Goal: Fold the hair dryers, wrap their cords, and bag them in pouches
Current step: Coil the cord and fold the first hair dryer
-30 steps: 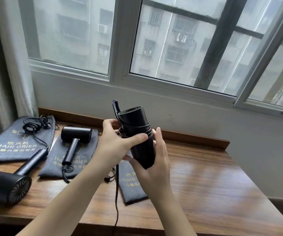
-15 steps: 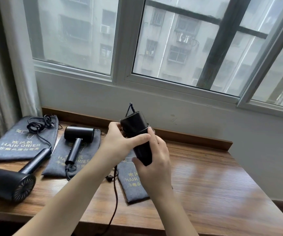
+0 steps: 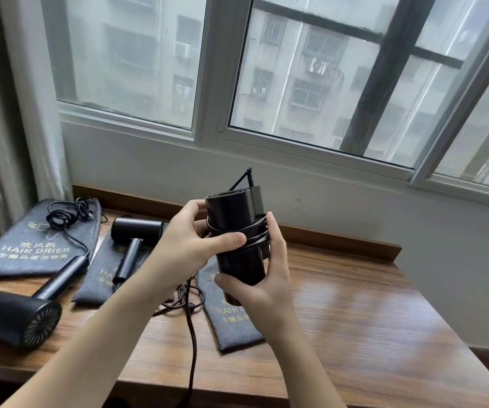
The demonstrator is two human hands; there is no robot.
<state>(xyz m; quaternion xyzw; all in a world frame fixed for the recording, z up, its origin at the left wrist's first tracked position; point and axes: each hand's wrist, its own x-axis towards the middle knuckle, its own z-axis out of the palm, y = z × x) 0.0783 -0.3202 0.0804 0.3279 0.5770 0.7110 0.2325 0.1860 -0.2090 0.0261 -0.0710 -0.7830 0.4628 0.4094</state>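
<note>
**Entry: folded hair dryer, cord wrap in progress**

Item: one black folded hair dryer (image 3: pixel 239 240), held upright in mid-air above the wooden table (image 3: pixel 355 313), over a grey felt pouch (image 3: pixel 231 322) lying flat below it.

Hands: left hand (image 3: pixel 190 245) grips the barrel from the left, its thumb pressing across the coils of cord (image 3: pixel 255 234) already wound round the middle. Right hand (image 3: pixel 264 278) clasps the lower barrel, fingers curled round the far side over the coils.

Cord: several turns lie close together on the barrel; the loose remainder hangs down, loops on the table and runs off the near edge. The plug is not identifiable.

Also present: two unfolded hair dryers, one at far left (image 3: pixel 13 313), one on a second pouch (image 3: pixel 136 231), each with its cord unwrapped; a third pouch (image 3: pixel 28 248) under a cord bundle.

Handling note (judgement): keep the thumb on the last turn so the coils do not slacken. Lay each new turn beside the previous one, not over it, under light, even tension. Lift the slack clear of the table edge before winding, since a snag there would likely tug the wrap loose. Tuck the end under a coil before bagging.
</note>
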